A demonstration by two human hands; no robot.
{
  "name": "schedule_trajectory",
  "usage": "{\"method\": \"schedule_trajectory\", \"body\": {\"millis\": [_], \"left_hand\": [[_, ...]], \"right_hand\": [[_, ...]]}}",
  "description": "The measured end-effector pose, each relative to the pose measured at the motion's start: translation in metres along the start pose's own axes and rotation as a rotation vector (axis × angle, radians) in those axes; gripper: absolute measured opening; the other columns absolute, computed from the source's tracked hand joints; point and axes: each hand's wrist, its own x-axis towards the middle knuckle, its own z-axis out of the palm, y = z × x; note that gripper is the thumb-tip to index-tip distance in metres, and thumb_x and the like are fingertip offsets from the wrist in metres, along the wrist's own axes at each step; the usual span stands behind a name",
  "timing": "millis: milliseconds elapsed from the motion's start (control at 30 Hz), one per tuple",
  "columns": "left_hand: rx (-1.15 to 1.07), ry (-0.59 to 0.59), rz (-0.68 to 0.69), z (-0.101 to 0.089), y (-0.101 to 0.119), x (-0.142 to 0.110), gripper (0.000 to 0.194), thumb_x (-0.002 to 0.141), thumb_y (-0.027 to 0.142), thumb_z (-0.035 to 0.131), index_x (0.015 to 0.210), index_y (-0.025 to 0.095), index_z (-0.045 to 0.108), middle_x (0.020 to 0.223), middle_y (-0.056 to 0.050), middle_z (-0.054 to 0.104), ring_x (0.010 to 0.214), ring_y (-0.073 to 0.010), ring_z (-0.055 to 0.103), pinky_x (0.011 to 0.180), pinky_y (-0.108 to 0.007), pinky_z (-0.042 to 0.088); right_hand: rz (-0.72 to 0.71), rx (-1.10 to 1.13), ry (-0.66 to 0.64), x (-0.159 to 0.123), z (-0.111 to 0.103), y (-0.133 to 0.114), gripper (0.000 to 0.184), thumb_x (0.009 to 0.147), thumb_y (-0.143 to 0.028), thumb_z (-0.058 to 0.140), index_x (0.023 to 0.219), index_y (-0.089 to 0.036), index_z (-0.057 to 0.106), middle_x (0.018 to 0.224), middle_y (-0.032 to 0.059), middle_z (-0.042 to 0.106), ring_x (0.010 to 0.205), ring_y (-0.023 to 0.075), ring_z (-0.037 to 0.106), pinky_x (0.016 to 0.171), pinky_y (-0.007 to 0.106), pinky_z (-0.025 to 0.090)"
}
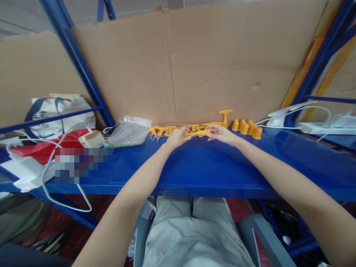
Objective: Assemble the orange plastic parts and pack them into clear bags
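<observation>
At the back of the blue shelf, my left hand (178, 138) and my right hand (221, 133) are closed on the two ends of one yellow plastic piece (201, 132), held sideways. Behind and left of it lies a row of yellow T-shaped corkscrews (158, 129), with curled metal spirals (156, 138) showing at the left end. Just beyond my right hand a yellow T-handle piece (225, 115) stands upright. A group of yellow cup-shaped pieces (244, 128) stands to its right. My fingers hide part of the held piece.
Clear plastic bags (129, 131) lie left of the row. Farther left are a red bag (41, 150), a white charger (91, 139), loose white cables and a white cloth bag (63, 115). Cardboard (211, 66) walls the back. A power strip (319, 128) lies at the right.
</observation>
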Motion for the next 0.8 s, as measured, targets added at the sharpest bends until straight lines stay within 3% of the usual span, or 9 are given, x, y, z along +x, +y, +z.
{"method": "schedule_trajectory", "body": {"millis": [100, 200, 367, 467, 567, 667, 733, 800], "left_hand": [[-0.007, 0.014, 0.004, 0.000, 0.000, 0.000, 0.031, 0.087, 0.045, 0.064, 0.105, 0.019, 0.062, 0.074, -0.004, 0.072, 0.077, -0.0220, 0.069, 0.074, -0.030, 0.050], [-0.010, 0.029, 0.035, -0.001, 0.000, -0.001, 0.031, 0.087, 0.045, 0.065, 0.106, 0.020, 0.062, 0.077, -0.004, 0.072, 0.079, -0.0211, 0.069, 0.073, -0.028, 0.049], [-0.005, 0.077, 0.060, 0.000, 0.004, -0.002, 0.033, 0.086, 0.044, 0.067, 0.108, 0.020, 0.061, 0.091, -0.007, 0.074, 0.085, -0.0227, 0.070, 0.073, -0.028, 0.048], [-0.017, 0.093, 0.076, 0.002, 0.005, -0.001, 0.031, 0.086, 0.044, 0.066, 0.106, 0.021, 0.060, 0.087, -0.005, 0.073, 0.081, -0.0208, 0.069, 0.072, -0.027, 0.047], [-0.028, 0.098, 0.076, 0.003, 0.003, -0.001, 0.030, 0.086, 0.044, 0.066, 0.104, 0.020, 0.060, 0.082, -0.004, 0.073, 0.077, -0.0193, 0.068, 0.069, -0.025, 0.046], [-0.045, 0.093, 0.049, 0.002, 0.002, 0.000, 0.030, 0.086, 0.043, 0.066, 0.104, 0.019, 0.060, 0.080, -0.004, 0.072, 0.077, -0.0196, 0.068, 0.068, -0.026, 0.046], [-0.042, 0.088, 0.044, 0.002, 0.002, 0.000, 0.030, 0.086, 0.043, 0.066, 0.104, 0.020, 0.061, 0.081, -0.005, 0.072, 0.077, -0.0200, 0.068, 0.069, -0.026, 0.046], [-0.031, 0.089, 0.054, 0.002, 0.002, -0.001, 0.029, 0.086, 0.042, 0.066, 0.105, 0.020, 0.061, 0.082, -0.004, 0.073, 0.078, -0.0200, 0.068, 0.069, -0.026, 0.046]], "right_hand": [[-0.059, 0.014, 0.000, -0.002, -0.001, -0.002, 0.046, 0.071, -0.029, 0.083, 0.109, -0.019, 0.059, 0.087, 0.0010, 0.068, 0.072, 0.0146, 0.070, 0.082, 0.040, 0.060], [-0.077, 0.019, 0.002, -0.006, -0.001, -0.010, 0.041, 0.070, -0.040, 0.084, 0.095, -0.018, 0.061, 0.079, 0.0003, 0.068, 0.062, 0.0134, 0.068, 0.074, 0.037, 0.061], [0.033, 0.067, -0.032, -0.012, -0.001, -0.022, 0.053, 0.075, -0.068, 0.069, 0.067, -0.017, 0.058, 0.063, 0.0056, 0.068, 0.048, 0.0125, 0.062, 0.051, 0.027, 0.055], [0.097, 0.084, -0.023, -0.012, 0.000, -0.025, 0.057, 0.078, -0.072, 0.063, 0.063, -0.018, 0.056, 0.059, 0.0076, 0.067, 0.045, 0.0127, 0.060, 0.045, 0.025, 0.053], [0.164, 0.076, -0.040, -0.013, -0.001, -0.028, 0.051, 0.087, -0.065, 0.058, 0.076, -0.016, 0.062, 0.067, 0.0099, 0.071, 0.051, 0.0133, 0.064, 0.048, 0.024, 0.054], [0.187, 0.070, -0.037, -0.015, -0.003, -0.030, 0.030, 0.088, -0.043, 0.069, 0.102, -0.018, 0.063, 0.090, 0.0082, 0.075, 0.065, 0.0130, 0.070, 0.056, 0.022, 0.057], [0.172, 0.060, -0.018, -0.016, -0.005, -0.030, 0.036, 0.082, -0.028, 0.076, 0.113, -0.022, 0.060, 0.096, 0.0045, 0.075, 0.070, 0.0125, 0.071, 0.060, 0.023, 0.057], [0.155, 0.052, -0.007, -0.016, -0.005, -0.030, 0.034, 0.080, -0.025, 0.077, 0.109, -0.021, 0.060, 0.092, 0.0033, 0.075, 0.068, 0.0123, 0.070, 0.063, 0.025, 0.058]]}}
